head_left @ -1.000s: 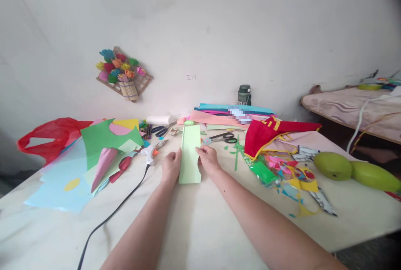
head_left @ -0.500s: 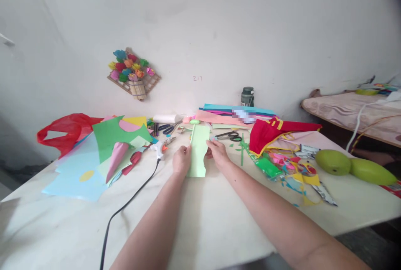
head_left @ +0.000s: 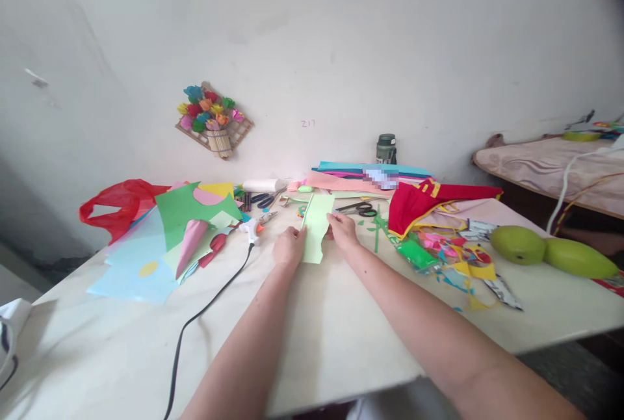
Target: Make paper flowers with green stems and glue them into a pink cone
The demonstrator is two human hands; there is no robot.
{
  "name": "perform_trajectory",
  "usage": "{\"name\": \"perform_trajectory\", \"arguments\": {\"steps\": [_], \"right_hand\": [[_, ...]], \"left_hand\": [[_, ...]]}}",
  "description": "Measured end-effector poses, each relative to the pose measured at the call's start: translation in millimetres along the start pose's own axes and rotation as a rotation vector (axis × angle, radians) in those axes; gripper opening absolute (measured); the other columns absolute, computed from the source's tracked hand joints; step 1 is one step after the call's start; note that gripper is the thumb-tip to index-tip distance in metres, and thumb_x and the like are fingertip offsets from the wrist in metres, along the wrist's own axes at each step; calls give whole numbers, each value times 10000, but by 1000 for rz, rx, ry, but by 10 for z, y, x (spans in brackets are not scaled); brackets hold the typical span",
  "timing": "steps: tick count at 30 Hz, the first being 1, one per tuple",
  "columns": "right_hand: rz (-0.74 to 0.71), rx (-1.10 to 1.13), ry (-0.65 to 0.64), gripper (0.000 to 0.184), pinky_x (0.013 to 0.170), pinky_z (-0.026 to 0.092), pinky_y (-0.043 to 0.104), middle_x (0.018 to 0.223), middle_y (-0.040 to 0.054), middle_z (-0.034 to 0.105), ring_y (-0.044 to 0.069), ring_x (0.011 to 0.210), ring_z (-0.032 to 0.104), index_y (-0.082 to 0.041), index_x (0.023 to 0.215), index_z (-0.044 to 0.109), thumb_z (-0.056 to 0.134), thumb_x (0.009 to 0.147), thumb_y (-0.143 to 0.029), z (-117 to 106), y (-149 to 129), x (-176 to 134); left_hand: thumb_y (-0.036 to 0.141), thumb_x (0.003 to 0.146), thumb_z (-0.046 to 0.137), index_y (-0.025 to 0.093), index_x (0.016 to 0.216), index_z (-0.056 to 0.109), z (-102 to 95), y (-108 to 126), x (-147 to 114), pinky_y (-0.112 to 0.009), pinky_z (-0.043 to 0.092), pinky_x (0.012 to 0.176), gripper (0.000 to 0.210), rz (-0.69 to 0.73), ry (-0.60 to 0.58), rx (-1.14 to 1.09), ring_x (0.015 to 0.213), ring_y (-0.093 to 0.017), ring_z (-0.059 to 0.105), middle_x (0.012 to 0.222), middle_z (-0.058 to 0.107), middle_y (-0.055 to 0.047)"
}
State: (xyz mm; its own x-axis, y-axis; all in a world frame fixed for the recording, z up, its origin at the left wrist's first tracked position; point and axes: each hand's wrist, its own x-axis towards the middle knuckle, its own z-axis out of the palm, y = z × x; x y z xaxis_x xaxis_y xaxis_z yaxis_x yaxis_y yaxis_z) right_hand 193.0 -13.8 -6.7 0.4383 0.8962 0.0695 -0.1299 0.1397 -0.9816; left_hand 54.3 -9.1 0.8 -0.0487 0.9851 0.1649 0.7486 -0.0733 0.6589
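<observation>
A light green strip of paper [head_left: 316, 230] is held upright between my two hands over the middle of the table. Its lower right edge is cut unevenly, and a narrow fold or roll runs along its left edge. My left hand [head_left: 289, 246] pinches that left edge. On the opposite edge, my right hand [head_left: 342, 230] grips the paper between thumb and fingers. Just left of my left hand lies a white glue gun [head_left: 250, 230] with a black cord. Black-handled scissors [head_left: 363, 209] rest beyond my right hand.
Coloured sheets, a pink paper cone [head_left: 189, 248] and a red plastic bag [head_left: 129, 202] lie left. To the right are red cloth [head_left: 414, 209], paper scraps, a green packet [head_left: 416, 255] and green balloon-like objects [head_left: 517, 245]. A dark bottle [head_left: 386, 149] stands by the wall.
The view has shifted slightly left. The green paper now leans a little to the right, with its lower edge farther from me; both hands keep hold of it.
</observation>
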Motion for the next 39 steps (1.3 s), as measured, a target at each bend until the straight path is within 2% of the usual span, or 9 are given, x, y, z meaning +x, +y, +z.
{"name": "perform_trajectory", "arguments": {"steps": [5, 8, 15, 19, 25, 32, 39], "right_hand": [[-20, 9, 26, 203, 385, 411, 222, 493, -36, 507, 123, 434, 522, -188, 633, 514, 545, 631, -388, -1, 50, 39], [-15, 14, 24, 195, 380, 408, 217, 493, -36, 507, 123, 436, 526, -187, 627, 514, 546, 629, -380, 0, 59, 47], [-13, 25, 8, 187, 381, 396, 209, 491, -32, 529, 120, 439, 530, -185, 630, 521, 550, 632, -370, -1, 22, 14], [7, 41, 9, 171, 369, 382, 209, 484, -32, 527, 118, 425, 526, -185, 616, 513, 552, 631, -350, -4, 16, 27], [12, 73, -68, 185, 361, 363, 213, 492, -18, 559, 121, 418, 528, -184, 608, 511, 575, 629, -356, -21, -53, -6], [38, 39, -125, 199, 385, 350, 215, 409, -28, 518, 119, 406, 508, -186, 529, 473, 584, 625, -320, -18, -53, -30], [1, 73, -105, 198, 391, 379, 235, 460, -27, 536, 112, 405, 479, -179, 576, 517, 593, 618, -357, -50, -20, 30]], "left_hand": [[628, 708, 403, 204, 640, 548, -16, 6, -24, -327, 389, 654, 453, -1, 19, 10, 798, -271, 590, 799, 652, -137], [598, 733, 380, 205, 599, 537, -31, -18, -21, -323, 385, 641, 444, 28, 17, 17, 777, -261, 586, 779, 650, -127], [545, 707, 467, 194, 606, 545, -32, -67, 21, -285, 373, 612, 374, 52, 7, -40, 710, -220, 573, 707, 638, -90], [531, 744, 417, 193, 644, 558, -21, -83, 48, -277, 365, 581, 380, 67, 0, -81, 696, -216, 566, 699, 629, -85], [470, 752, 442, 181, 667, 561, -6, -121, 72, -258, 362, 556, 324, 93, 32, -167, 669, -193, 558, 676, 617, -68], [475, 743, 437, 181, 645, 541, 6, -151, 86, -243, 344, 523, 327, 110, 22, -240, 625, -170, 528, 622, 571, -35], [443, 679, 531, 171, 598, 499, 0, -158, 57, -215, 314, 482, 285, 149, -128, -430, 513, -109, 428, 530, 479, 24]]}}
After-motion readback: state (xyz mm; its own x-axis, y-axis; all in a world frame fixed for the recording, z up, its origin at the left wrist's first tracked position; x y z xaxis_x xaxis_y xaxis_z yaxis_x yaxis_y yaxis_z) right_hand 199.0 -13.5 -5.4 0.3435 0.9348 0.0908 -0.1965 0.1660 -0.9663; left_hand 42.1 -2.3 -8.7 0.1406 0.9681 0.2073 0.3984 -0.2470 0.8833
